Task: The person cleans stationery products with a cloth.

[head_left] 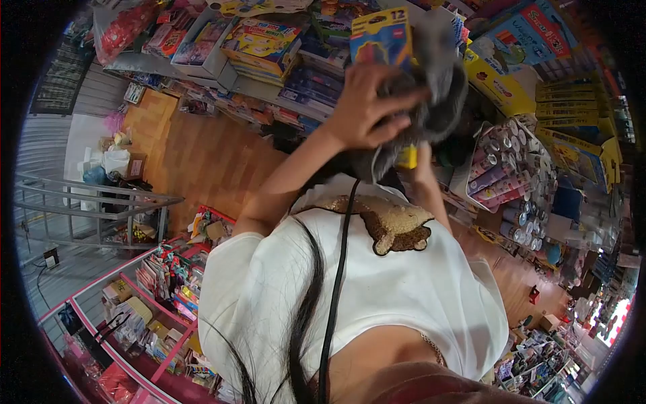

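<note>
My left hand (373,111) is closed on a dark grey cloth (441,81), which is blurred by motion and hangs around the fingers. Just above this hand is a blue and yellow box (381,40) marked 12; whether the hand touches it is unclear. Lower and to the right, my right hand (424,165) is mostly covered by the cloth. Beside it a small yellow item (408,157) shows; the fingers and their hold are hidden.
Stacked colourful boxes (262,44) fill the shelf at the upper left. To the right stand a bin of rolled tubes (498,168) and yellow boxes (568,108). Wooden floor (202,148) and a metal railing (101,202) lie left, with a pink-edged display case (158,367) below.
</note>
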Demonstrator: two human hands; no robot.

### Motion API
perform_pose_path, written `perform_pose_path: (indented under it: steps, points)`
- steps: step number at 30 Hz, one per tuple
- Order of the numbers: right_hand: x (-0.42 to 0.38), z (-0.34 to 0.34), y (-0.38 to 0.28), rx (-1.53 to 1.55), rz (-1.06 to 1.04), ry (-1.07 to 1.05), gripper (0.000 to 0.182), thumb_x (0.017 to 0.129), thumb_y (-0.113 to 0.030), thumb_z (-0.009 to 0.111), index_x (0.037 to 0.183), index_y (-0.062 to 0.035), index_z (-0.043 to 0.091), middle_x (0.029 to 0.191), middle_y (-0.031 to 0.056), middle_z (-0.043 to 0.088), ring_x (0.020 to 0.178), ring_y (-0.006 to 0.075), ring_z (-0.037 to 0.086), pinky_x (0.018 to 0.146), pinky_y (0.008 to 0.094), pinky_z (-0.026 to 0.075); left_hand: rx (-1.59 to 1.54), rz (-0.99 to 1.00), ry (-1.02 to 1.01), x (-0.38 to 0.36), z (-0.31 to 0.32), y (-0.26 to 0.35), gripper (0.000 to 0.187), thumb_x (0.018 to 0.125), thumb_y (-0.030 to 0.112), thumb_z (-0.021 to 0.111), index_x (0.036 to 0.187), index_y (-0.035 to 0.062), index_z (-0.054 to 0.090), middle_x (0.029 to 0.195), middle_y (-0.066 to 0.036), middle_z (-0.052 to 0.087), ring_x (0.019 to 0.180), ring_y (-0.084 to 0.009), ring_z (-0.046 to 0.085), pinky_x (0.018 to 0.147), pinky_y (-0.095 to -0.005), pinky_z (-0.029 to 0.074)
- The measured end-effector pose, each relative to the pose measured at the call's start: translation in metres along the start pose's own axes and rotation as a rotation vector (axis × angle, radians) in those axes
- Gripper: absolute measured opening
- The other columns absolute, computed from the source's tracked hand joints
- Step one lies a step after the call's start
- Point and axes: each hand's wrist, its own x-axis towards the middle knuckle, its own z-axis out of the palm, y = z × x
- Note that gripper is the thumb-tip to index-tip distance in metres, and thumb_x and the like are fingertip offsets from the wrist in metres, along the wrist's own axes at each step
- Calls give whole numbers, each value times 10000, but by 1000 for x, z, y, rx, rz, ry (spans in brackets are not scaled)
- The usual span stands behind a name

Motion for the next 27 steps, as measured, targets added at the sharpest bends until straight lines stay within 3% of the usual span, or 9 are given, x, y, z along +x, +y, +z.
perform_pose_path:
  steps: [3, 6, 8, 12, 18, 20, 23, 24, 27]
  points:
    - [-4, 39, -19, 89, 129, -85, 572, 908, -445, 242, 1343, -74, 217, 1319, 89, 344, 1198, 210, 361, 992, 349, 294, 162, 17, 142, 24, -3, -19, 462, 803, 297, 469, 1246, 168, 459, 1367, -158, 236, 1251, -367, 222, 996, -524, 126]
    - [3, 31, -8, -79, -159, -49, 571, 913, -460, 211, 1344, -86, 216, 1324, 90, 333, 1212, 211, 341, 1000, 351, 275, 6, -80, 151, 19, 14, -9, 527, 801, 324, 464, 1298, 169, 381, 1385, -180, 183, 1274, -383, 165, 995, -553, 93]
    - [19, 14, 4, 262, 25, 92, 550, 924, -438, 183, 1337, -77, 213, 1320, 91, 332, 1206, 216, 344, 1009, 353, 254, -125, -119, 103, 7, 22, 23, 596, 805, 365, 464, 1333, 141, 301, 1395, -208, 132, 1284, -404, 120, 985, -591, 45]
    - [25, 5, -17, 474, -138, -15, 542, 926, -429, 186, 1334, -74, 218, 1319, 91, 333, 1202, 218, 348, 1007, 354, 257, -153, -166, 193, -17, 50, 40, 559, 833, 400, 429, 1298, 105, 339, 1395, -226, 116, 1277, -419, 127, 979, -602, 16]
    - [7, 30, 6, 168, 31, -5, 530, 929, -416, 191, 1328, -69, 224, 1318, 92, 333, 1195, 220, 355, 1004, 356, 262, -322, -222, 385, 52, 1, -11, 454, 885, 319, 388, 1294, 122, 363, 1411, -157, 124, 1303, -338, 116, 1028, -495, 62]
    - [1, 44, 6, 100, 61, -52, 526, 930, -411, 193, 1326, -68, 227, 1318, 92, 333, 1193, 220, 357, 1003, 357, 263, -616, -352, 384, 64, -9, -39, 466, 903, 354, 385, 1319, 151, 332, 1436, -104, 38, 1312, -309, 78, 1060, -406, 98]
    - [-2, 57, -4, 1, 18, -85, 519, 931, -404, 195, 1323, -66, 230, 1317, 92, 333, 1190, 222, 360, 1002, 358, 266, 17, -169, 300, 57, 5, -41, 443, 919, 248, 385, 1319, 76, 311, 1410, -115, 157, 1296, -286, 165, 1051, -390, 143]
    - [-6, 66, -19, -45, 0, 23, 499, 932, -379, 218, 1308, -53, 252, 1302, 102, 357, 1174, 224, 375, 1000, 359, 268, -130, -133, 232, 44, 13, -40, 474, 882, 327, 382, 1301, 108, 348, 1406, -159, 165, 1308, -315, 133, 1026, -507, 55]
    - [15, 46, -31, 349, 0, 204, 507, 927, -408, 269, 1280, -49, 332, 1256, 94, 405, 1103, 180, 429, 963, 329, 319, -223, -213, 95, 7, 32, -6, 516, 859, 332, 425, 1311, 102, 325, 1406, -163, 160, 1308, -342, 101, 1022, -517, 49]
